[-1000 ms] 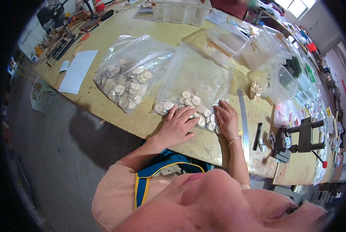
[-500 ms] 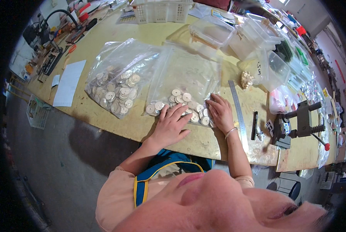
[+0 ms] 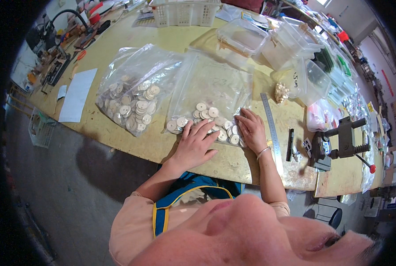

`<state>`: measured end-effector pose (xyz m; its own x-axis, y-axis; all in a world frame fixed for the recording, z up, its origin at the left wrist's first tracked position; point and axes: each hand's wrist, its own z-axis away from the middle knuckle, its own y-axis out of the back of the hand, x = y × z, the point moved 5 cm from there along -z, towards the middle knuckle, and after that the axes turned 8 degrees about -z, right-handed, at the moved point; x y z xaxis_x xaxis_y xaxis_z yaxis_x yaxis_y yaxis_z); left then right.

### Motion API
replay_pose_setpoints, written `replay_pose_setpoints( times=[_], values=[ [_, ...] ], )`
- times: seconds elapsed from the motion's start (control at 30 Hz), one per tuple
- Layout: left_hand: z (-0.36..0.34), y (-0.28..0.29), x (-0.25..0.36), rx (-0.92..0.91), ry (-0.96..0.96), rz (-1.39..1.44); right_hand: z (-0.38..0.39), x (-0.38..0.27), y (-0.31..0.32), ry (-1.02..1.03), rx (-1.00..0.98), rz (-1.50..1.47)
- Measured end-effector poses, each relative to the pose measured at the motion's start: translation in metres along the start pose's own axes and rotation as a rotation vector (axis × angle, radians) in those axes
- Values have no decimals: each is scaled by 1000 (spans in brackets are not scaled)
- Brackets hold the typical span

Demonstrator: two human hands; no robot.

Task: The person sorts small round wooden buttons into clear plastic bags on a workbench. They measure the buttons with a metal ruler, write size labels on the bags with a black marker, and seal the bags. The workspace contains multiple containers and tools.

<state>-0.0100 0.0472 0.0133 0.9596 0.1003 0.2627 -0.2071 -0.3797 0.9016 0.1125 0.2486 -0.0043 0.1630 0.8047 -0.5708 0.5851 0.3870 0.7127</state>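
Two clear plastic bags holding pale round discs with centre holes lie on the yellowish table. The nearer-right bag [image 3: 211, 86] is under my hands, its discs [image 3: 201, 107] gathered along the near end. My left hand [image 3: 193, 144] rests over that near edge, fingers stretched out on the plastic and discs. At the bag's near right corner lies my right hand [image 3: 252, 129], its fingers extended and lying flat against the side. Neither hand grips anything visibly. To the left, untouched, is the other bag [image 3: 131, 104] with a larger heap of discs.
A steel ruler [image 3: 271, 126] and a black marker [image 3: 290, 145] lie right of my right hand. Farther right stands a hand press with a red-tipped lever [image 3: 347, 137]. Clear plastic boxes [image 3: 242, 37] and a white basket [image 3: 184, 13] stand at the back. White paper [image 3: 78, 95] lies left.
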Motion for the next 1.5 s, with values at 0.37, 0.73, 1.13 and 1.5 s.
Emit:
replay_pose_setpoints(
  times=[0.37,0.73,1.13,1.5],
  values=[
    [1,2,0,12,-10,2,-1,-4,1,-16,-6,5],
    [0,0,0,11,-11,-3,0,-1,0,-18,-14,1],
    [0,-1,1,11,-4,-4,1,-2,0,-13,8,2],
    [0,1,1,-3,-19,9,0,-1,1,-4,-2,27]
  ],
)
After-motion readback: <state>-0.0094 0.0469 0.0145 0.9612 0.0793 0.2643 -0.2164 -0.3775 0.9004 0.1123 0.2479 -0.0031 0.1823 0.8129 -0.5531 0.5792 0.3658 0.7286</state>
